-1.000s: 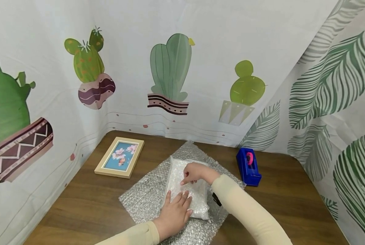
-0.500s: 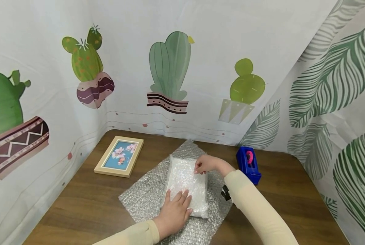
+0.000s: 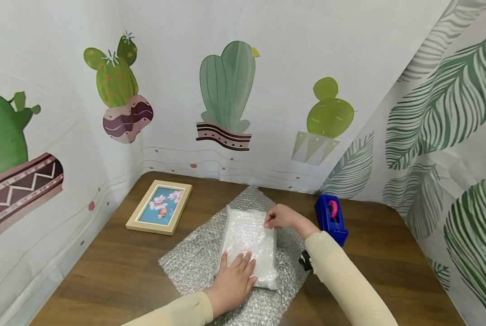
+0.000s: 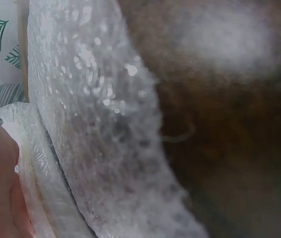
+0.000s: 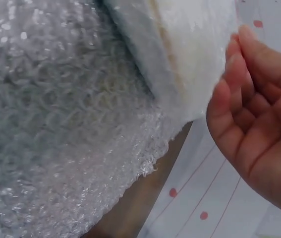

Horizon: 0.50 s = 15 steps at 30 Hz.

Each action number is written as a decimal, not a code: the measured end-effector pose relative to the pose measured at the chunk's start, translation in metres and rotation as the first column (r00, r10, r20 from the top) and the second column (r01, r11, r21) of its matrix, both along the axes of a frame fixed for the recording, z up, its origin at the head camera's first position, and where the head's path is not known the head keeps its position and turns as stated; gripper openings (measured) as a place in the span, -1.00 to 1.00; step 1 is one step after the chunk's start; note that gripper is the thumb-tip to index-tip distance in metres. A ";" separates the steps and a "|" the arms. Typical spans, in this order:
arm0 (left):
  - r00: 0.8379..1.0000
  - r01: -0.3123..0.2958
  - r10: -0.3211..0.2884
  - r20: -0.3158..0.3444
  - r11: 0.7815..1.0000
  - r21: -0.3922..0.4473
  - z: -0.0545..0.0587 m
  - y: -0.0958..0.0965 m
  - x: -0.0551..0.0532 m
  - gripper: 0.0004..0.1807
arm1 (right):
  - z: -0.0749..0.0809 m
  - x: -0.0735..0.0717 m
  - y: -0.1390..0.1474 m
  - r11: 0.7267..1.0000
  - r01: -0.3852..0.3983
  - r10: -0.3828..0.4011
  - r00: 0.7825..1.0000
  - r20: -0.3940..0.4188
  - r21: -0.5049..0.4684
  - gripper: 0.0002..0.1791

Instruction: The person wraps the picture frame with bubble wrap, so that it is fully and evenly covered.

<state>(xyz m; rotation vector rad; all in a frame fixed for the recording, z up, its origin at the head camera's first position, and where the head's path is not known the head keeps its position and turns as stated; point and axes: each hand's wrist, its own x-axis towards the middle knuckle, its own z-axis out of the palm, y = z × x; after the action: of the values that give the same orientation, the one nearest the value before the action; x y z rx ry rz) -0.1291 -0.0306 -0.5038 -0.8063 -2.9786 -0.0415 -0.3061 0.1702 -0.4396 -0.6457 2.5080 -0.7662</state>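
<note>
A flat, bubble-wrapped package (image 3: 247, 235) lies on a spread sheet of bubble wrap (image 3: 194, 253), and a tan edge shows through its layers in the right wrist view. My left hand (image 3: 231, 284) rests on the package's near end, fingers spread and straight. At the far right edge, my right hand (image 3: 281, 216) has its fingers curled, with thumb and index fingertips meeting right at the wrap. The right wrist view shows that hand (image 5: 259, 114) beside the package side (image 5: 195, 54), with nothing visible between the fingertips.
On the left of the wooden table (image 3: 104, 271) lies a light wooden picture frame (image 3: 159, 207) with pink flowers on blue. A blue tape dispenser (image 3: 331, 219) with a pink core stands behind the right forearm. A cactus-printed cloth (image 3: 173, 90) hangs behind the table.
My right hand has moved from the package's middle toward its far right edge, slowing over the last half second. The left hand has stayed in place on the package.
</note>
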 end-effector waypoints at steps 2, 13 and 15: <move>1.000 0.004 -0.004 -0.005 1.000 0.000 0.000 0.001 0.000 -0.47 | -0.004 0.003 -0.001 0.999 0.037 -0.036 0.998 -0.055 0.029 -0.89; 1.000 0.004 -0.004 0.008 1.000 0.005 -0.001 0.000 -0.001 -0.47 | -0.035 0.011 -0.025 0.979 0.140 -0.093 0.953 -0.290 0.146 -0.86; 1.000 0.004 -0.004 0.019 1.000 0.004 -0.001 -0.001 -0.001 -0.46 | -0.036 0.013 -0.031 0.974 0.139 -0.074 0.942 -0.326 0.180 -0.82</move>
<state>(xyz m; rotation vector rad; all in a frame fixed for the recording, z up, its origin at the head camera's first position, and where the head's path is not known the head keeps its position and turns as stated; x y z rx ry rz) -0.1304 -0.0320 -0.5045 -0.8161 -2.9935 -0.0561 -0.2929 0.1391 -0.4754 -0.6055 2.8882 -0.4630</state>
